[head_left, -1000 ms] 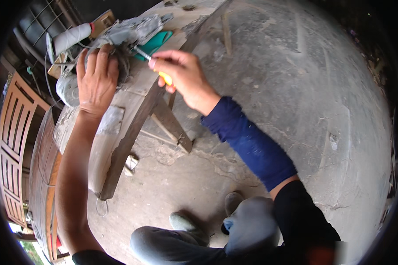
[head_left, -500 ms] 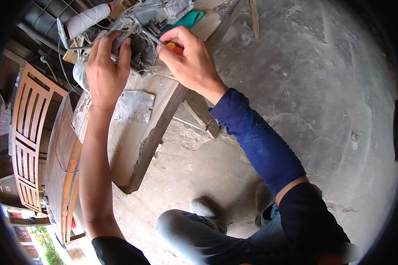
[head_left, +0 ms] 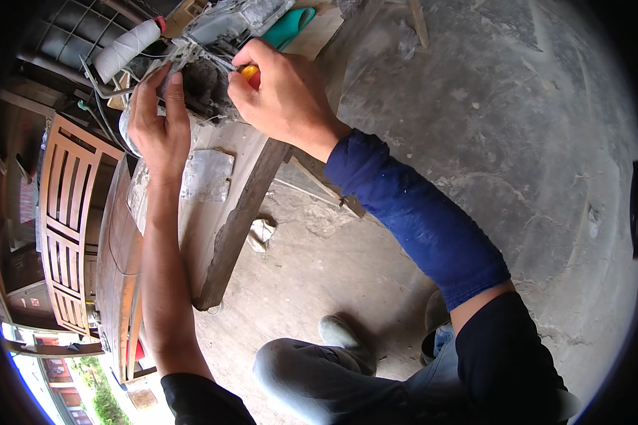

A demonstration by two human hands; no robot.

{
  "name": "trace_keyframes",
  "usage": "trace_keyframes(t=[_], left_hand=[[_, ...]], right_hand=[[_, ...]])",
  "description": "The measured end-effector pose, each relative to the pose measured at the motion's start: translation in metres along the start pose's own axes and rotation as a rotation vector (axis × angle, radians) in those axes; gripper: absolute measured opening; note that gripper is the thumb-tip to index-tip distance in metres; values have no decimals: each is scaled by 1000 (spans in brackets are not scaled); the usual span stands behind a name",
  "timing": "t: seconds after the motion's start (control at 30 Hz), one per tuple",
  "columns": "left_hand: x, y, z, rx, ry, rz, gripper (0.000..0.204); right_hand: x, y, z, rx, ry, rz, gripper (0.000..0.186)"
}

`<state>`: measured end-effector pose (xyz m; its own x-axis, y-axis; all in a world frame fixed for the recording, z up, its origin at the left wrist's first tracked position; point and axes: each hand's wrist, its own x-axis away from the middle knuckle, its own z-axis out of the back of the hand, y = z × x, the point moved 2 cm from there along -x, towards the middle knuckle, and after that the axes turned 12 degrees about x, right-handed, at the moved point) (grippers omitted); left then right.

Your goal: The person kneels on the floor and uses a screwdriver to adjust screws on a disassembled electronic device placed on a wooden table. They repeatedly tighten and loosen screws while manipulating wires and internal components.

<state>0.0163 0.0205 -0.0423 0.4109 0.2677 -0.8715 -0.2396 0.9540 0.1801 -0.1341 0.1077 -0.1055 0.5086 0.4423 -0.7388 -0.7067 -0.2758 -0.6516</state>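
A dusty grey machine (head_left: 204, 79) with loose wires and an open dark hollow sits at the top of the view, on the wooden bench. My left hand (head_left: 161, 131) is at its left side, thumb and fingertips closed on its edge. On the machine's right side, my right hand (head_left: 283, 92) is wrapped round the red and yellow handle (head_left: 251, 74) of what looks like a screwdriver. Its tip is hidden among the machine's parts. A blue sleeve covers my right forearm.
A large thread spool (head_left: 127, 49) lies beyond my left hand. Behind my right hand is a teal object (head_left: 290, 28). A worn metal plate (head_left: 208, 175) lies on the wooden bench (head_left: 216, 237). Slatted wooden furniture (head_left: 69, 184) stands at left; a pale scrap (head_left: 261, 234) is on the floor.
My head view has shifted slightly. My left hand has slid lower along the machine's edge, its fingers less spread over it. My right hand has turned a little and stays on the handle.
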Motion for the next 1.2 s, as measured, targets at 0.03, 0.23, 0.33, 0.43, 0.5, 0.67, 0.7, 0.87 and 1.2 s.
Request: trace_keyframes(t=[0.03,0.23,0.33,0.43,0.5,0.67,0.7,0.87,1.2], left_hand=[[0,-2,0,9,7,-25,19],[-1,-9,-1,1,12,-112,17],[-1,-8,-2,-33,5,-152,16],[0,-4,-1,-47,-3,-129,15],[-5,-3,-2,-60,-6,-139,15],[-3,-10,-6,-54,28,-236,14],[-2,-7,-7,-50,43,-267,13],[-1,-9,-3,-45,46,-217,15],[-3,-20,2,-63,-21,-196,26]], right_hand=[[1,0,-1,12,4,2,16],[4,-7,-11,142,126,94,12],[1,-10,-7,116,67,-6,13],[-12,-14,-5,-178,-117,-294,15],[-19,-17,-11,-212,-86,-311,15],[-12,-16,-2,128,25,66,12],[-10,-14,5,179,17,138,11],[-13,-6,26,307,-1,319,9],[-15,-15,21,477,73,552,10]])
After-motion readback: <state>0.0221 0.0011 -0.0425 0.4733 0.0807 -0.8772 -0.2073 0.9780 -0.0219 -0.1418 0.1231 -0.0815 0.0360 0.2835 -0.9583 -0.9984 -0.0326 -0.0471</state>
